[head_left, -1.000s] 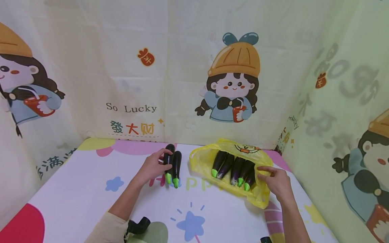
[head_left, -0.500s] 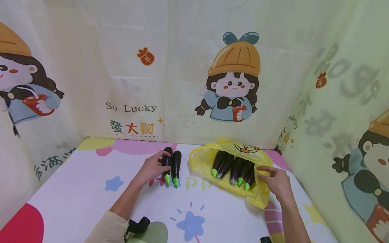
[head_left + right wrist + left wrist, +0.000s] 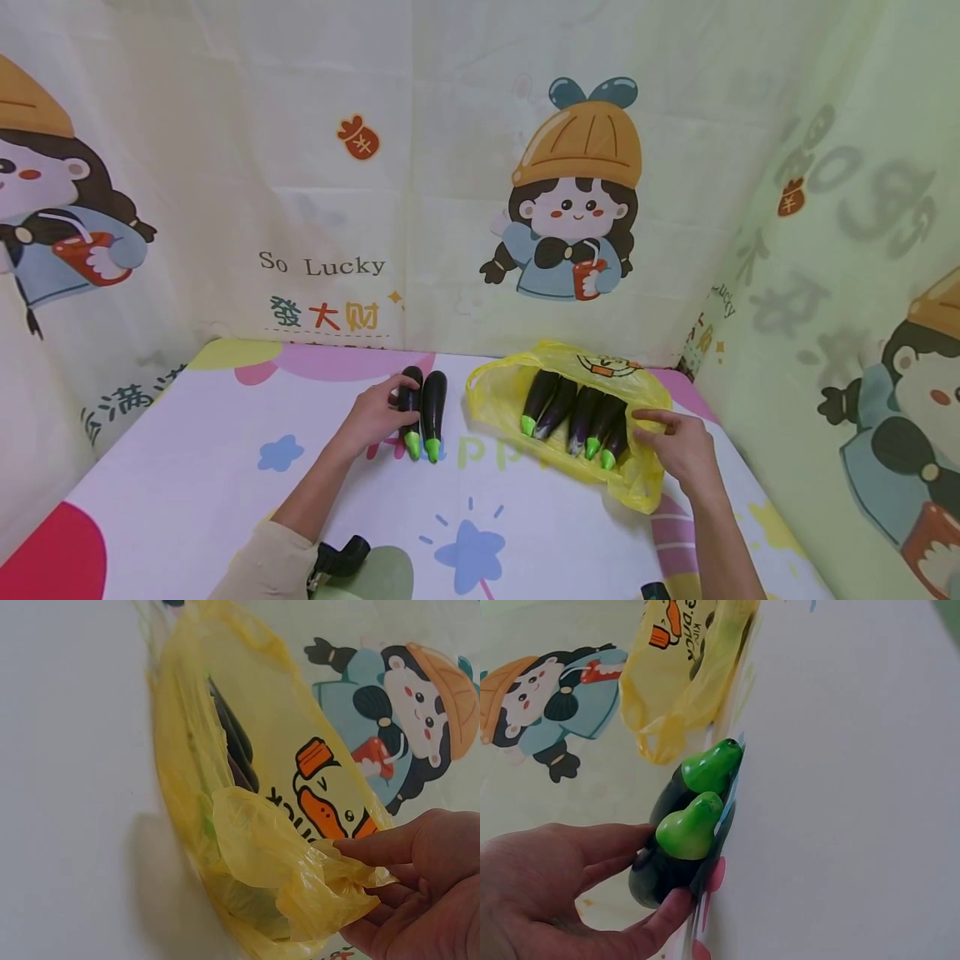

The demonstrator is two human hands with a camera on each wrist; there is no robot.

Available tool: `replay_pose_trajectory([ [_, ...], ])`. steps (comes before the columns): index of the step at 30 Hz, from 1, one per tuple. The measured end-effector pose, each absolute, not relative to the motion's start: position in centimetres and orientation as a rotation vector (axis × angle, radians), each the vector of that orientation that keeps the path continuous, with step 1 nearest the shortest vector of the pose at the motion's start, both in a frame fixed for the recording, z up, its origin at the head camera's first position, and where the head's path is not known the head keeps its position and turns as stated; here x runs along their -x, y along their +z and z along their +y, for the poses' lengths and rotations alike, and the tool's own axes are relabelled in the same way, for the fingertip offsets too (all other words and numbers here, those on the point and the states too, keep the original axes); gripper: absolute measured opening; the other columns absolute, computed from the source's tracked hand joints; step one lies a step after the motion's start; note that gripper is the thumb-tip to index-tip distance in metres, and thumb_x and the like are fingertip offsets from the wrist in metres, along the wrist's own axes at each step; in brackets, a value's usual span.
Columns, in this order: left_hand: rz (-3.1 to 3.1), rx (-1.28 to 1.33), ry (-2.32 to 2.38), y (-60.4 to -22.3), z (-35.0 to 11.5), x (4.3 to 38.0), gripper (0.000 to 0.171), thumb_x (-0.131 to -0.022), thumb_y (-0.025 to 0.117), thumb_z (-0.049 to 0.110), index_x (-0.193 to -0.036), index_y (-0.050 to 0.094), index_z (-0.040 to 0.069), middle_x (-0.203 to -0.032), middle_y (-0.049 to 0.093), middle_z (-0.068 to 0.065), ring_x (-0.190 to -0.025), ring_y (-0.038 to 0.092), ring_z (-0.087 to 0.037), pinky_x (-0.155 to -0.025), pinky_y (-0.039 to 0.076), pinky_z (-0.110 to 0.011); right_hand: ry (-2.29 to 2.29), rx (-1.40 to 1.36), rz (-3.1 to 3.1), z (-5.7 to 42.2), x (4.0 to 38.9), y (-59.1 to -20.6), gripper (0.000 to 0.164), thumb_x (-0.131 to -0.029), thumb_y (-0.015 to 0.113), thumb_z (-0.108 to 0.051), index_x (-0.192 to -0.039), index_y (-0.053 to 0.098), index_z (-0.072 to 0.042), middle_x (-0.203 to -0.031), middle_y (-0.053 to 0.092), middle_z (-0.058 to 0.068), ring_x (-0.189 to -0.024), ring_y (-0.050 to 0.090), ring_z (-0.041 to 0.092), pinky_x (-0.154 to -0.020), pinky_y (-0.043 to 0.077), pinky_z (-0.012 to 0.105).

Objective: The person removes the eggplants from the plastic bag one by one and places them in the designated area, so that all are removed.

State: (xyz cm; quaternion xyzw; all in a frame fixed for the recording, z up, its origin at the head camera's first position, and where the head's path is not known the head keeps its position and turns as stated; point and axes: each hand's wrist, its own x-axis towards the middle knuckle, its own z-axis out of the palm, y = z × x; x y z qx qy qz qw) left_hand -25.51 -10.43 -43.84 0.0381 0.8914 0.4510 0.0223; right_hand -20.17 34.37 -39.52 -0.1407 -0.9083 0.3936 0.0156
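My left hand grips a dark purple eggplant across its middle, thumb on the near side and fingers on the far side. Its green stem end points toward me. Right beside it lies a second eggplant, nearly parallel. Over on the right, my right hand pinches the edge of a yellow plastic bag, holding its mouth up, and in the right wrist view the film bunches at the fingertips. Several eggplants lie side by side inside the bag, stems toward the opening.
The table wears a white printed cloth. Behind it hangs a curtain with cartoon figures, and another curtain closes the right side. A black wrist mount sits at my left sleeve.
My left hand has shifted slightly left with its eggplant, which now lies straighter with a narrow gap to the second one. The right hand and bag stay in place.
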Motion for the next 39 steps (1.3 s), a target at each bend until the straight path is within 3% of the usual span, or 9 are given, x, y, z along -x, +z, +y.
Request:
replay_pose_trajectory([
  [20,2.767,-0.144,1.371,-44.25,-10.35,25.69,0.043,-0.094,0.075,0.014,-0.135,0.065,0.014,-0.117,0.069,-0.023,-0.099,0.067,-0.031,-0.074,0.061,-0.038,1.238,0.462,-2.835,34.15,20.39,-39.42,0.039,-0.098,0.07,-0.02,-0.134,0.07,-0.006,-0.145,0.053,0.03,-0.12,0.046,0.04,-0.074,0.047,0.03],
  [28,2.771,-0.111,1.365,-44.11,-10.43,25.73,0.043,-0.094,0.075,0.016,-0.136,0.065,0.015,-0.122,0.068,-0.024,-0.106,0.067,-0.035,-0.075,0.06,-0.038,1.246,0.455,-2.832,34.12,20.31,-39.41,0.038,-0.098,0.07,-0.019,-0.133,0.07,-0.005,-0.144,0.054,0.03,-0.118,0.046,0.039,-0.073,0.047,0.031],
  [39,2.808,-0.144,1.344,-43.74,-10.49,25.53,0.043,-0.094,0.074,0.015,-0.136,0.065,0.015,-0.133,0.06,-0.028,-0.123,0.059,-0.044,-0.086,0.061,-0.049,1.239,0.457,-2.833,34.15,20.35,-39.5,0.038,-0.097,0.07,-0.02,-0.133,0.07,-0.005,-0.142,0.056,0.029,-0.117,0.047,0.038,-0.074,0.046,0.031],
])
